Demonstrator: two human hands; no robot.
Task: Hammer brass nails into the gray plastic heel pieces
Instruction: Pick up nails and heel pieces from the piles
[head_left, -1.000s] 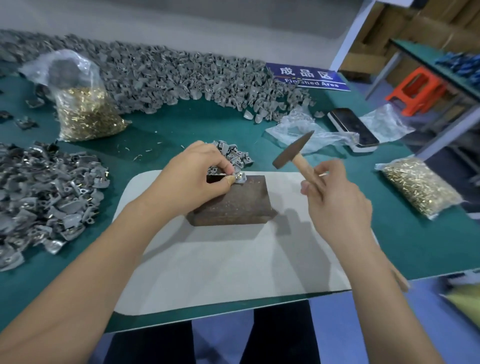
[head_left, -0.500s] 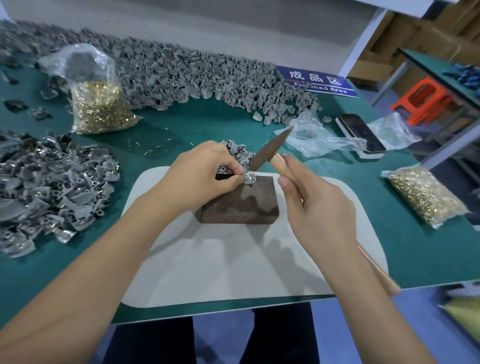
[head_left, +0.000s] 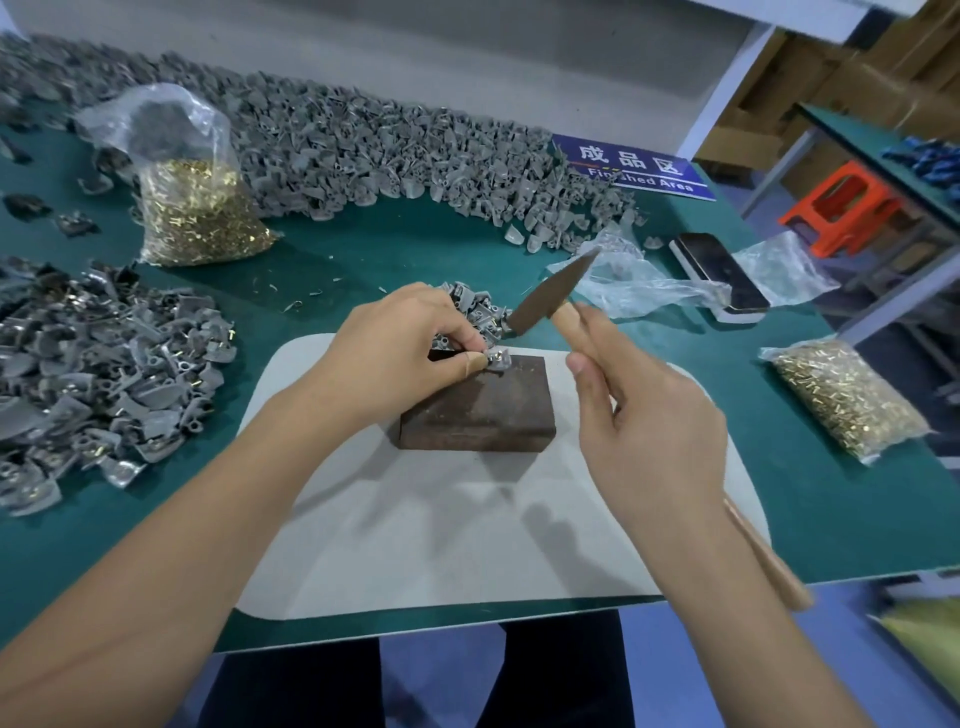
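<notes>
Two heaps of gray plastic heel pieces occupy the green table (head_left: 322, 260): one at the left edge (head_left: 98, 384), with brass nail heads showing in several pieces, and a larger band along the back (head_left: 363, 150). Between them stands a clear bag of brass nails (head_left: 197, 218), its neck open and upright. Near centre, the left hand (head_left: 400, 353) has thumb and forefinger pinched on a single gray heel piece (head_left: 496, 359), which sits on the far left corner of a dark rusty block (head_left: 480, 405); a brass nail head shows at its top. The block rests on a pale gray mat (head_left: 467, 545). Just behind the hand lies a small cluster of further heel pieces (head_left: 475, 309). To the right, the right hand (head_left: 649, 431) is closed around the wooden handle of a hammer (head_left: 553, 299), whose dark head is tilted, its lower end just above and beside the held piece, not touching it. Further right lie crumpled clear plastic (head_left: 639, 286), a phone (head_left: 719, 275), a blue sign (head_left: 631, 166) and a second bag of brass nails (head_left: 844, 397).
</notes>
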